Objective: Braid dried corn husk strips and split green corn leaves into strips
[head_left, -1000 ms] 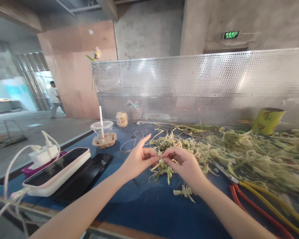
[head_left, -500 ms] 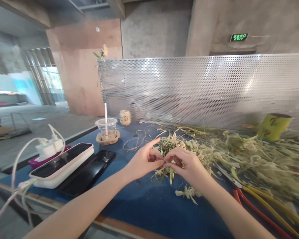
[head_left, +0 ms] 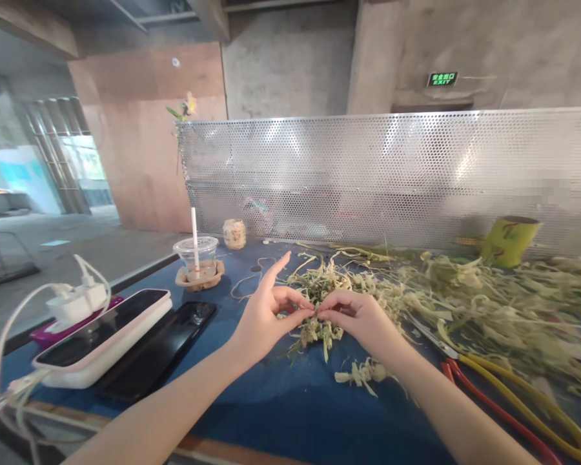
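Observation:
My left hand (head_left: pixel 266 313) and my right hand (head_left: pixel 356 314) meet fingertip to fingertip over a heap of pale green, dried-looking plant strips (head_left: pixel 324 274). Thumb and fingers of each hand are pinched together; whatever lies between them is too small to make out. The left index finger points up and away from the pinch. A small loose clump of strips (head_left: pixel 365 373) lies on the blue tabletop (head_left: pixel 271 413) below my right hand. Scissors (head_left: pixel 508 381) with red and yellow handles rest to the right, their blades towards the heap.
Left of my hands are a black phone (head_left: pixel 157 352), a pink-and-white cased device (head_left: pixel 101 336), a charger with cables (head_left: pixel 75 300) and a lidded cup (head_left: pixel 196 258) with a straw. Behind stand a jar (head_left: pixel 235 234), a yellow-green can (head_left: pixel 509 242) and a perforated metal panel (head_left: pixel 329 168).
The view has shifted a little, so the surroundings sit further left. My left index finger now points more steeply upward. Both hands stay pinched together over the heap.

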Demonstrator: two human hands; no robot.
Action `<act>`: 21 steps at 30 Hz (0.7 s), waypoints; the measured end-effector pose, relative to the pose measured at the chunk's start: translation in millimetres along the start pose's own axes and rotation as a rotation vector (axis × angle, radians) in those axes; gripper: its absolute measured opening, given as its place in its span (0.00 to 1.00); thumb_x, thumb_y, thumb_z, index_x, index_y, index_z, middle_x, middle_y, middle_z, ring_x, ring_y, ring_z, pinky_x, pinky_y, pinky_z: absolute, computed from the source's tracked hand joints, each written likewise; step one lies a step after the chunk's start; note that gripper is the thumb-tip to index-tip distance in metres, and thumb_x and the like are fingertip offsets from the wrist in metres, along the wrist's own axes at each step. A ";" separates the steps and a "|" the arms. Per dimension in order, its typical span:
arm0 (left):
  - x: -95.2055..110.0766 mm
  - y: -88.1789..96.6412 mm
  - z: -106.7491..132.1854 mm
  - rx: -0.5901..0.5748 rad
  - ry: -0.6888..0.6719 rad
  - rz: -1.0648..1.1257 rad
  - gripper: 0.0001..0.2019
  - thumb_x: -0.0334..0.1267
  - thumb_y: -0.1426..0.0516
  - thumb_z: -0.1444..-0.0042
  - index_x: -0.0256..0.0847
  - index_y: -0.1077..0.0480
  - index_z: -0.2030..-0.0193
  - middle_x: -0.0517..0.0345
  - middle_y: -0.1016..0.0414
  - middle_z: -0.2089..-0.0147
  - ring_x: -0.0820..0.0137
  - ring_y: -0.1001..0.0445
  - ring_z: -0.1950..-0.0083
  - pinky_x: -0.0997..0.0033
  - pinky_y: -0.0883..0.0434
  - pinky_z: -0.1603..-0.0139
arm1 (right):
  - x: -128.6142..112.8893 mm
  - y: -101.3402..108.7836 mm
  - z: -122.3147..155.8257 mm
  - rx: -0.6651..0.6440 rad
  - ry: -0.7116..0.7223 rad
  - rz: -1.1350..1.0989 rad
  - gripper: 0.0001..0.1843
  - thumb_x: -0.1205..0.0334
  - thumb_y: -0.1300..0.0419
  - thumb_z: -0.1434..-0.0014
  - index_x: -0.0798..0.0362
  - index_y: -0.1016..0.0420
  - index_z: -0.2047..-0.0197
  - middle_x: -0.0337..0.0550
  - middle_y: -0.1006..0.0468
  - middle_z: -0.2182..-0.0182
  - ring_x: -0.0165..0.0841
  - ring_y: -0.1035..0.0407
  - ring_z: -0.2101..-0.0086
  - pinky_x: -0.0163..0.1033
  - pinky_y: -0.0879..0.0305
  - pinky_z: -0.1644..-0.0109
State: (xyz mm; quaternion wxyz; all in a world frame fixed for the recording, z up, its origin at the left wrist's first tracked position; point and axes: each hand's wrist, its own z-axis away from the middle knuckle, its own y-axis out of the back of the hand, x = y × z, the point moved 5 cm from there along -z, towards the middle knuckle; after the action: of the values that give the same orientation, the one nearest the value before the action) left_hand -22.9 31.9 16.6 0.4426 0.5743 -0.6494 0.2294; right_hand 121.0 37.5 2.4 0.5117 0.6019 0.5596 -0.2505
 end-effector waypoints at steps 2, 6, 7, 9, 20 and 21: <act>3.5 -1.2 2.3 0.013 -0.053 0.060 0.42 0.30 0.41 0.52 0.44 0.64 0.37 0.58 0.25 0.70 0.69 0.28 0.69 0.65 0.28 0.67 | 0.2 0.0 0.0 -0.020 -0.031 -0.067 0.04 0.62 0.39 0.53 0.54 0.28 0.74 0.36 0.28 0.76 0.25 0.37 0.76 0.33 0.40 0.71; 12.8 -4.5 7.3 -0.030 -0.267 0.105 0.44 0.26 0.42 0.52 0.45 0.67 0.36 0.58 0.23 0.70 0.66 0.27 0.64 0.61 0.28 0.62 | -1.8 -5.8 3.0 -0.150 -0.066 -0.233 0.06 0.61 0.38 0.54 0.55 0.28 0.74 0.32 0.32 0.83 0.21 0.41 0.82 0.29 0.44 0.78; 14.5 -4.8 8.6 -0.039 -0.319 0.100 0.45 0.25 0.42 0.52 0.46 0.68 0.36 0.59 0.23 0.70 0.66 0.28 0.62 0.61 0.29 0.61 | -2.7 -7.2 4.2 -0.182 -0.070 -0.264 0.06 0.61 0.38 0.54 0.55 0.28 0.74 0.32 0.33 0.83 0.21 0.41 0.82 0.28 0.44 0.78; 15.9 -6.0 10.5 -0.081 -0.378 0.067 0.45 0.24 0.41 0.52 0.48 0.67 0.36 0.60 0.23 0.69 0.66 0.29 0.61 0.60 0.30 0.58 | -5.1 -9.7 6.8 -0.244 -0.071 -0.307 0.06 0.62 0.38 0.54 0.56 0.28 0.75 0.33 0.31 0.82 0.21 0.38 0.81 0.28 0.42 0.77; 10.5 -12.7 4.7 -0.246 -0.231 0.115 0.54 0.39 0.36 0.60 0.45 0.74 0.37 0.59 0.25 0.69 0.69 0.38 0.63 0.68 0.37 0.61 | -12.7 -21.5 16.8 -0.526 -0.063 -0.474 0.04 0.66 0.37 0.55 0.58 0.27 0.75 0.35 0.29 0.81 0.22 0.34 0.80 0.29 0.36 0.73; 11.4 -13.4 4.8 -0.248 -0.218 0.141 0.54 0.38 0.36 0.59 0.44 0.73 0.36 0.60 0.26 0.72 0.70 0.38 0.64 0.68 0.37 0.61 | -13.1 -21.6 16.6 -0.530 -0.062 -0.488 0.04 0.66 0.37 0.54 0.58 0.27 0.74 0.35 0.28 0.81 0.21 0.34 0.80 0.29 0.36 0.73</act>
State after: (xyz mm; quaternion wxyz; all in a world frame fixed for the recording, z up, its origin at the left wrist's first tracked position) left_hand -11.1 18.6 21.0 0.4200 0.4898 -0.7554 0.1143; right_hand 102.2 13.9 0.8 0.5918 0.2890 0.7167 -0.2295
